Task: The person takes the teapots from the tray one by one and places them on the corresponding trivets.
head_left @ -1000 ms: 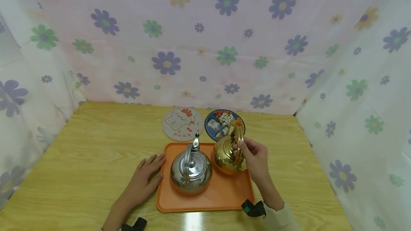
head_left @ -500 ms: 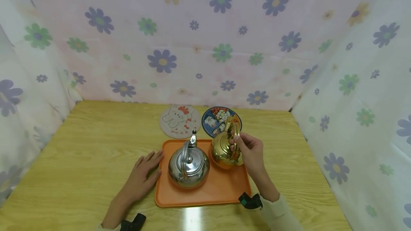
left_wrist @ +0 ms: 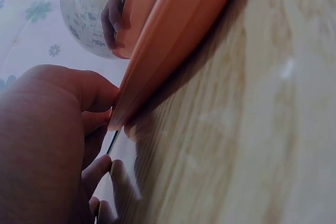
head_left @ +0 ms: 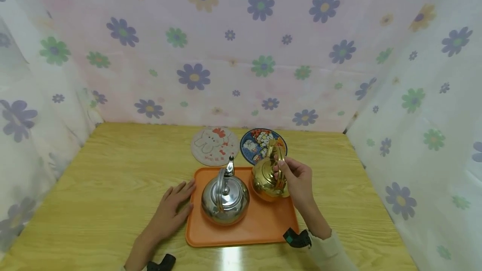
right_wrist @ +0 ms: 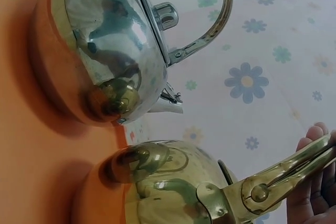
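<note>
My right hand (head_left: 300,184) grips the arched handle (right_wrist: 281,182) of a shiny gold kettle (head_left: 262,181). This kettle is at the right of an orange tray (head_left: 256,231), its spout pointing away from me. Beside it on the left, a silver kettle (head_left: 226,212) stands upright on the tray with its handle raised. My left hand (head_left: 170,210) lies at the tray's left edge, fingers extended. In the left wrist view, the thumb and some fingertips touch the tray's rim (left_wrist: 149,61), and other fingers reach down to the wooden table.
Two round mats lie behind the tray on the wooden table (head_left: 124,170): a pale one with a rabbit (head_left: 211,145) and a dark blue cartoon one (head_left: 250,145), partly hidden by the gold kettle's spout. Flowered curtains (head_left: 233,53) enclose the table at the back and sides.
</note>
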`<control>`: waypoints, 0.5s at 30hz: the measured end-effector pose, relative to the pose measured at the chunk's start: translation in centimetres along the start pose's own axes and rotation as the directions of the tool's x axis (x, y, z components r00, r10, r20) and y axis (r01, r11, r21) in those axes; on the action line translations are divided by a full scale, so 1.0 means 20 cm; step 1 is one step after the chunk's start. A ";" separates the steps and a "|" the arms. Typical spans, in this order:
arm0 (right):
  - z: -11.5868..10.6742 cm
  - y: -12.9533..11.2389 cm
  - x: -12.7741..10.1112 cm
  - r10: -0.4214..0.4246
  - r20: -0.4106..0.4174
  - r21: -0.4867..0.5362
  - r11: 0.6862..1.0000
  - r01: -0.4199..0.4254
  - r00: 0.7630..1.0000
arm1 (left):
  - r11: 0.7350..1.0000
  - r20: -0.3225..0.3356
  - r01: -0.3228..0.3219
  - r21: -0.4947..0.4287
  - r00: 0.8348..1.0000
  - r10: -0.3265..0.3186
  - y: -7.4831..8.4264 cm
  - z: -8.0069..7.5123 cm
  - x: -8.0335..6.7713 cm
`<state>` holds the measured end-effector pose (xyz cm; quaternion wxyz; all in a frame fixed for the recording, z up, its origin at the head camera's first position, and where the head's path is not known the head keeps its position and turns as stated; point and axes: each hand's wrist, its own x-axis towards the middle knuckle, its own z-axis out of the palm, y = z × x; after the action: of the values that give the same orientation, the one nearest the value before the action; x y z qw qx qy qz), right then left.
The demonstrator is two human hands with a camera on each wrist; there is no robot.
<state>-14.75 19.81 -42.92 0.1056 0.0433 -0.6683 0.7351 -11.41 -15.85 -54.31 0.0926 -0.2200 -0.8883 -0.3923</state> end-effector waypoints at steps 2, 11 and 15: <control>-0.01 0.00 0.00 0.007 0.003 0.002 1.000 -0.007 1.000 | 1.000 0.000 0.006 0.010 1.000 -0.006 0.00 0.01 0.00; -0.01 -0.01 0.00 0.008 0.009 -0.002 1.000 -0.008 1.000 | 1.000 -0.015 0.000 0.031 1.000 0.000 -0.01 0.01 -0.01; -0.01 -0.01 0.01 -0.019 0.017 -0.029 0.999 0.019 1.000 | 1.000 -0.005 0.010 0.019 1.000 -0.010 0.00 0.01 -0.01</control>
<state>-14.83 20.07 -42.62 0.1077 0.0542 -0.6792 0.7240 -11.34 -15.79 -54.54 0.0949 -0.2138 -0.8929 -0.3848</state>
